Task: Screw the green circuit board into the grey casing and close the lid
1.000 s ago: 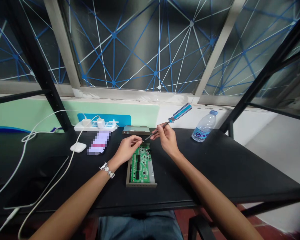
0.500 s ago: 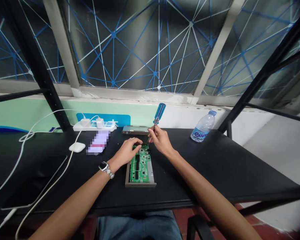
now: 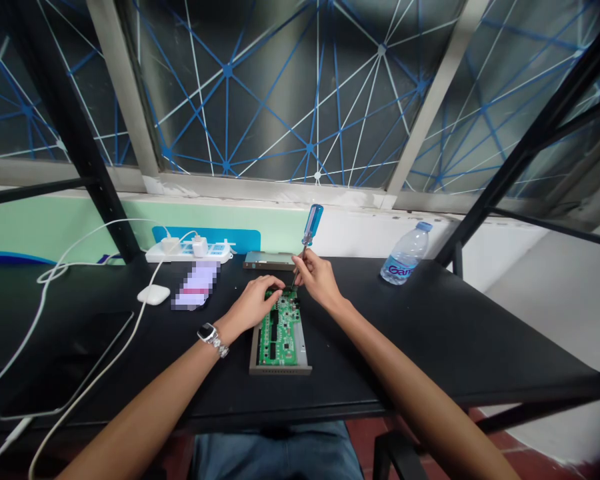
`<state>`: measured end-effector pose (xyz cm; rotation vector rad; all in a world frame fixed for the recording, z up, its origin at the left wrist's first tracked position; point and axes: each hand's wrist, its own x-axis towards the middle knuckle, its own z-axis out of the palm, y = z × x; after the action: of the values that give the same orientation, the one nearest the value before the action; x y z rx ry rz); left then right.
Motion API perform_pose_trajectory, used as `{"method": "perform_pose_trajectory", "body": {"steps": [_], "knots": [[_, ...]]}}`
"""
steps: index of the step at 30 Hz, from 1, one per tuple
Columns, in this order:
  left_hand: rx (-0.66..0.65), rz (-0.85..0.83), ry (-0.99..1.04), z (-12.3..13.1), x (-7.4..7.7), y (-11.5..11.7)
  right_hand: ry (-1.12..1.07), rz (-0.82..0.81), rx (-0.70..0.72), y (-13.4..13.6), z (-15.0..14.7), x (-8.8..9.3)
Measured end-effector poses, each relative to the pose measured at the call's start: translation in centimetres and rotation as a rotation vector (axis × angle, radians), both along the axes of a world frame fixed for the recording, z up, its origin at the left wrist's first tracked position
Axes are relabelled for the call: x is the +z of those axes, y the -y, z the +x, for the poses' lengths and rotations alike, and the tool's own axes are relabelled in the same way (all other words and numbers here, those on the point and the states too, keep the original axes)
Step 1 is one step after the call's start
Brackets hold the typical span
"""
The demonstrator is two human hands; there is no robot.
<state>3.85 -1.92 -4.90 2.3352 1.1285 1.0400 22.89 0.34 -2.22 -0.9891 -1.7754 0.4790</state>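
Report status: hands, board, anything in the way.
Left hand on far end of circuit board. Right hand grips screwdriver upright, tip at board's far edge. Water bottle off right, clear.

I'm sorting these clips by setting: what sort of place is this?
Likely a makeshift electronics repair desk by a window: a green circuit board in its open case, a screwdriver in the right hand, a power strip behind.

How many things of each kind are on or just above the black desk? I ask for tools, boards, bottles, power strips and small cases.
Screwdriver: 1
Circuit board: 1
Water bottle: 1
Power strip: 1
Earbud case: 1
Total: 5
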Motion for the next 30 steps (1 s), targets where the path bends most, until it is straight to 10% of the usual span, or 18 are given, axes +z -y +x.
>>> {"method": "perform_pose_trajectory", "body": {"steps": [24,30], "knots": [[0.016,-0.121,0.301,3.8,-0.4,-4.5,0.166,0.084,-0.229,-1.0,-0.3,-0.5],[-0.060,-0.148,0.303,3.6,0.2,-3.8,0.118,0.035,-0.076,-0.7,-0.2,-0.2]]}}
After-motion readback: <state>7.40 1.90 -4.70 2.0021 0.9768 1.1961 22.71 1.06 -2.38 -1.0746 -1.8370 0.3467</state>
